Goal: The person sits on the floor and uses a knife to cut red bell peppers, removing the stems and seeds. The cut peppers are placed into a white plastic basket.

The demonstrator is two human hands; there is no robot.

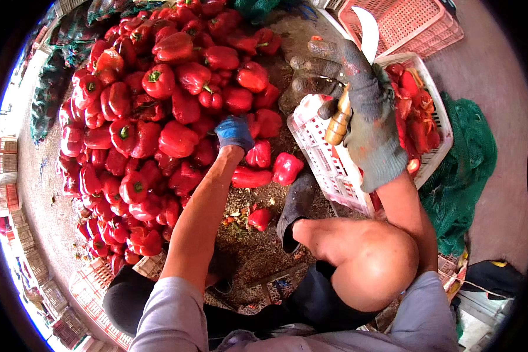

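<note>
A large heap of red bell peppers (176,138) covers the floor ahead and to my left. My left hand (235,132), in a blue glove, reaches to the heap's right edge among whole peppers. Its fingers are hidden, so whether it grips a pepper is unclear. My right hand (366,111), in a worn grey glove, is raised over a white plastic crate (314,138). Its thumb pins the wooden handle of a curved knife (338,124) against the palm, while several fingers stretch out leftward. The pale blade points up and away. Red pepper pieces (413,105) fill the crate.
Green netting (466,158) lies right of the crate. Pink crates (399,26) stand at the far right. My bent knee (375,258) and dark boot (297,205) are close to the white crate. A loose pepper (259,219) and scraps lie on the floor between my legs.
</note>
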